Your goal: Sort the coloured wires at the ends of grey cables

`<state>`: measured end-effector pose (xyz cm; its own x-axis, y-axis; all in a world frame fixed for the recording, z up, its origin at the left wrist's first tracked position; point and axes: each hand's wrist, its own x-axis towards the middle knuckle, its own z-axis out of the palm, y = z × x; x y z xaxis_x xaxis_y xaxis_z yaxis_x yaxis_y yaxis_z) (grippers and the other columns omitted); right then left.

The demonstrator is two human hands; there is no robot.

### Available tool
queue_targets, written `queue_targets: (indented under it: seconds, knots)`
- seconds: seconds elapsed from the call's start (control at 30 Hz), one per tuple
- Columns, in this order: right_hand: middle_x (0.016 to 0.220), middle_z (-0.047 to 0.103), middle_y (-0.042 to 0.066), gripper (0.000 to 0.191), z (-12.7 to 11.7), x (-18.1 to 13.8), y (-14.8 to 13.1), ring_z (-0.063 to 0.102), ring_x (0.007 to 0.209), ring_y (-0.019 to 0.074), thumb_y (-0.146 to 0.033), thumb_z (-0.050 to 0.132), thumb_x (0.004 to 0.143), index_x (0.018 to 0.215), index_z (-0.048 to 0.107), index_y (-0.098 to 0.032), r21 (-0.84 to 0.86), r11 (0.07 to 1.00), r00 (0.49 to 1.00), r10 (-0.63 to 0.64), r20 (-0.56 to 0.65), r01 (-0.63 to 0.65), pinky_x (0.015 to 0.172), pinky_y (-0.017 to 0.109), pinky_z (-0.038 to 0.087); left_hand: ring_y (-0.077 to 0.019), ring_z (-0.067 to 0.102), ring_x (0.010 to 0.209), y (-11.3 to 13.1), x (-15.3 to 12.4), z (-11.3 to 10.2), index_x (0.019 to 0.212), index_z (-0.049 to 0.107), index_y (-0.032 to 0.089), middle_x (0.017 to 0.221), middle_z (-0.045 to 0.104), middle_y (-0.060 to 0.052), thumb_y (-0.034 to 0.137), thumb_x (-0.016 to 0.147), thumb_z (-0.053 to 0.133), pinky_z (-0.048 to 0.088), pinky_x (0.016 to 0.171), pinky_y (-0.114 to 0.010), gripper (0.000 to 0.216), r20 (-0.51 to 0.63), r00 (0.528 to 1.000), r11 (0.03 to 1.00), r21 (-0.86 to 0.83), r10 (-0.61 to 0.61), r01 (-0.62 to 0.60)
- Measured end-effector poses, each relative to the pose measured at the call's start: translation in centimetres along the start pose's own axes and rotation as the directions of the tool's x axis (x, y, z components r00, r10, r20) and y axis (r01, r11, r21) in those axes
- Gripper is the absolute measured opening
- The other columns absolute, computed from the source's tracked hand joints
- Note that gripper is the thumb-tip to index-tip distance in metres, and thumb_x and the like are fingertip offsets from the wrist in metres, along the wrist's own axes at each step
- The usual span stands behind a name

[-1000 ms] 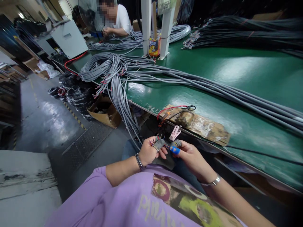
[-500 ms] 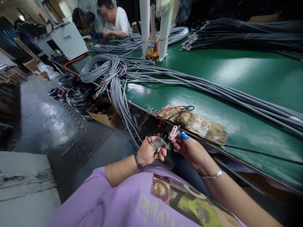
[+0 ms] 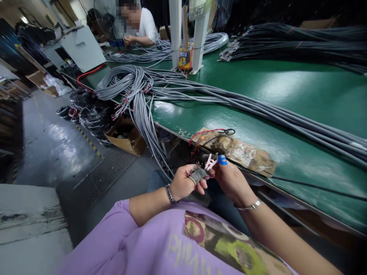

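Observation:
My left hand (image 3: 183,181) is closed around a small bundle of thin coloured wires (image 3: 197,166), whose tips stick up past the fingers. A grey wrap (image 3: 198,175) lies across its thumb side; whether it is a thumb cover or part of the bundle is unclear. Close by, my right hand (image 3: 231,179), with a blue cover (image 3: 222,159) on the thumb, pinches a pink clothespin (image 3: 210,163). The clothespin is at the wires' right end, and I cannot tell whether its jaws grip them.
Grey cables (image 3: 215,95) run along the green table (image 3: 301,88) and hang over its edge. A taped cardboard piece (image 3: 243,151) with red and black leads lies near that edge. A person (image 3: 146,26) sits across. An open carton (image 3: 123,139) stands on the floor.
My left hand has moved right and slightly up, bringing the wires up to the clothespin. The clothespin has tilted, and my right hand has shifted slightly left.

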<state>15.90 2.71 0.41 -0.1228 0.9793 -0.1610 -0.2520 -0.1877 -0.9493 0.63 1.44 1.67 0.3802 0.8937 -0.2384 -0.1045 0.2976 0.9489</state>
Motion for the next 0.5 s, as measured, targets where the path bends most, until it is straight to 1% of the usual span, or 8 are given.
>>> queue_targets:
  seconds: [0.07,0.1,0.17,0.27,0.37,0.5]
  knots:
    - [0.058,0.049,0.0,0.054,0.0,0.4,-0.1,0.046,0.054,0.014,-0.073,0.054,0.073,0.066,0.061,-0.02,0.115,0.99,0.995,0.075,0.067,-0.082,0.054,0.03,0.042,-0.0092,0.057,0.04,-0.2,0.2,0.0,0.08,0.059,0.012,0.058,0.061,-0.001,0.059,0.074,0.061,0.03,0.037,-0.017,0.048,0.012,1.0,1.0,0.004,0.002,-0.002]
    - [0.058,0.05,0.0,0.054,0.1,0.6,-0.2,0.045,0.053,0.0136,-0.074,0.057,0.07,0.066,0.061,-0.02,0.155,0.982,0.992,0.101,0.07,-0.111,0.053,0.029,0.041,-0.0093,0.057,0.04,-0.3,0.3,0.1,0.082,0.059,0.012,0.058,0.061,-0.001,0.059,0.075,0.06,0.031,0.037,-0.017,0.048,0.018,1.0,1.0,0.003,0.004,-0.004]
    - [0.058,0.051,0.0,0.054,0.2,0.9,-0.1,0.045,0.051,0.013,-0.074,0.062,0.066,0.065,0.06,-0.019,0.201,0.97,0.991,0.128,0.038,-0.133,0.05,0.028,0.04,-0.0094,0.057,0.04,-0.5,0.3,0.1,0.082,0.059,0.012,0.058,0.061,-0.001,0.058,0.076,0.06,0.031,0.037,-0.018,0.047,0.028,1.0,1.0,0.002,0.004,-0.004]
    - [0.055,0.049,-0.001,0.054,0.5,1.1,0.3,0.044,0.049,0.0122,-0.073,0.065,0.063,0.062,0.057,-0.02,0.222,0.971,0.995,0.099,-0.03,-0.09,0.047,0.027,0.037,-0.0092,0.056,0.04,-0.7,0.3,0.0,0.078,0.057,0.012,0.057,0.061,-0.001,0.059,0.076,0.06,0.032,0.038,-0.018,0.046,0.037,0.999,1.0,0.005,-0.002,0.001]
    - [0.051,0.045,-0.002,0.056,0.9,1.2,0.5,0.041,0.047,0.0118,-0.075,0.065,0.061,0.059,0.051,-0.021,0.195,0.98,0.994,0.057,-0.091,-0.038,0.044,0.027,0.033,-0.0088,0.056,0.04,-0.8,0.2,0.0,0.076,0.055,0.013,0.058,0.061,-0.002,0.06,0.076,0.059,0.033,0.039,-0.018,0.048,0.042,0.999,1.0,0.027,-0.01,0.009]
    - [0.049,0.043,-0.003,0.057,1.3,1.3,0.4,0.037,0.045,0.0112,-0.076,0.067,0.057,0.06,0.049,-0.021,0.212,0.976,0.988,0.08,-0.13,-0.051,0.041,0.026,0.028,-0.0092,0.056,0.041,-1.0,0.3,-0.1,0.077,0.055,0.013,0.058,0.061,-0.002,0.062,0.074,0.059,0.033,0.039,-0.018,0.049,0.052,0.998,0.999,0.038,-0.019,0.017]
